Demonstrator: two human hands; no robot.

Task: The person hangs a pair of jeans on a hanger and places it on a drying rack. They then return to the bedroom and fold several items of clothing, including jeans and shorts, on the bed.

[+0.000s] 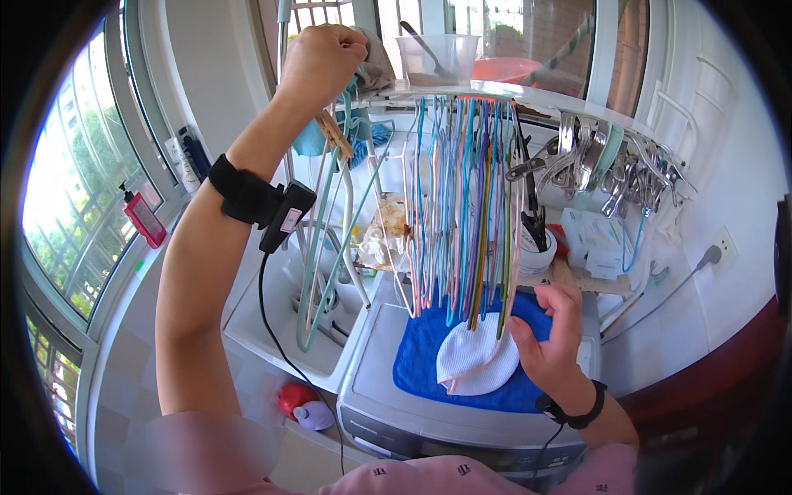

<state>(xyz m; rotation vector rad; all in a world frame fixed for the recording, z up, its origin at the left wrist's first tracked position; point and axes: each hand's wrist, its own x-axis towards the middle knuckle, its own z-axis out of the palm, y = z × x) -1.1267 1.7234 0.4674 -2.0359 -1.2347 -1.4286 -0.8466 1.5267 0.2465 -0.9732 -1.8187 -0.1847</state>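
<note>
My left hand [328, 59] is raised at the left end of a white rack [544, 93], its fingers curled beside a brownish cloth [377, 65]. Whatever lies inside those fingers is hidden. Just below it hang pale green hangers [322, 247] and a wooden clothespin [334, 135]. A dense row of coloured clothes hangers [464, 210] hangs from the rack. My right hand [554, 346] is at the row's lower right, thumb and fingers apart. Its thumb tip is close to a pink hanger; contact is unclear. Behind the hanger bottoms, a white ribbed fabric piece [476, 365] lies on a blue cloth [421, 371].
The blue cloth covers part of a grey Panasonic washing machine [377, 346]. A white sink [260, 315] stands to its left. Metal clips [594, 154] crowd the rack's right side. A plastic tub [442, 55] with a spoon sits on top. A cable trails from my left wrist strap [241, 192].
</note>
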